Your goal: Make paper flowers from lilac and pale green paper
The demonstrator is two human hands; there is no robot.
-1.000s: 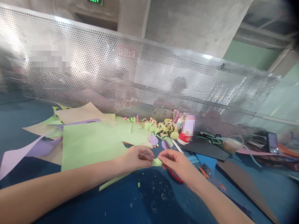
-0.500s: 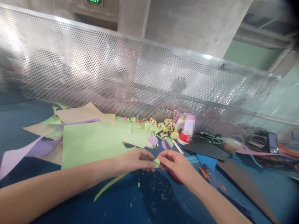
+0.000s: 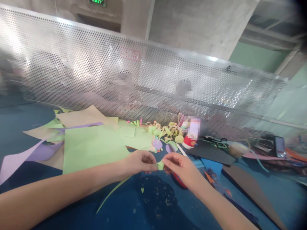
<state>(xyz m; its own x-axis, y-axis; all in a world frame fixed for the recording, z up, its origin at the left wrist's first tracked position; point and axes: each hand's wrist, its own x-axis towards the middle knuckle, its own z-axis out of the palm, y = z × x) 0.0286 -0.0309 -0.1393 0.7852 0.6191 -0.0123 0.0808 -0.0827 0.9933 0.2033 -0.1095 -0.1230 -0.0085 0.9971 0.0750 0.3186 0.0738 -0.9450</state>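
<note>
My left hand (image 3: 140,162) and my right hand (image 3: 178,163) meet over the front of the table, thumbs and fingers pinched on a small folded or curled piece of light green paper strip (image 3: 160,165). A long thin green tail (image 3: 109,195) runs from beneath my left hand down to the lower left; whether it joins the piece is hidden. A red curved object (image 3: 179,181) shows partly under my right hand. Left of the hands lies a large light green sheet (image 3: 96,147).
Behind the sheet is a pile of curled green paper pieces (image 3: 171,129). Beside it stands a red and white container (image 3: 189,142). Dark sheets (image 3: 212,153), blue paper (image 3: 213,167) and a phone (image 3: 279,146) lie to the right. A perforated metal screen (image 3: 153,76) closes off the back.
The green piece between my fingertips has turned and looks more folded, with less of a round loop showing. The tail on the left has swung slightly and looks thinner.
</note>
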